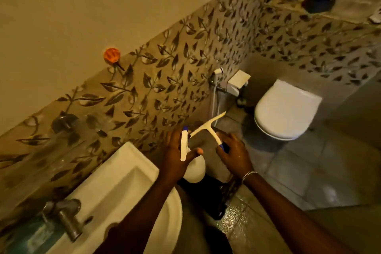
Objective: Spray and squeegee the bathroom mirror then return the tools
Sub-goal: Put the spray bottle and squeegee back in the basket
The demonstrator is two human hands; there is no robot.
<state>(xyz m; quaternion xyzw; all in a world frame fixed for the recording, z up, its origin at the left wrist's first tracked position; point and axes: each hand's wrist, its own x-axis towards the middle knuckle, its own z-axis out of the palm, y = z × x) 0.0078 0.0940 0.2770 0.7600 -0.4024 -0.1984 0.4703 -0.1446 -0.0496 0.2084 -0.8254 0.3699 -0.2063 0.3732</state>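
In the head view my left hand (177, 153) grips a white spray bottle (193, 169) by its neck, with the white trigger head (184, 144) and blue nozzle tip sticking up between my fingers. My right hand (234, 155) holds a white squeegee (208, 125) by its blue-ended handle, with the blade pointing up and away towards the tiled wall. Both hands hover just right of the white sink (123, 179), above a dark bin on the floor. The mirror itself is not in view.
A metal tap (64, 216) stands at the sink's near left. The leaf-patterned tiled wall (165, 72) runs behind, with an orange hook (112, 54) above it. A white toilet (286, 109) sits at right, with a hand sprayer and paper holder (237, 81) beside it. The floor below looks wet.
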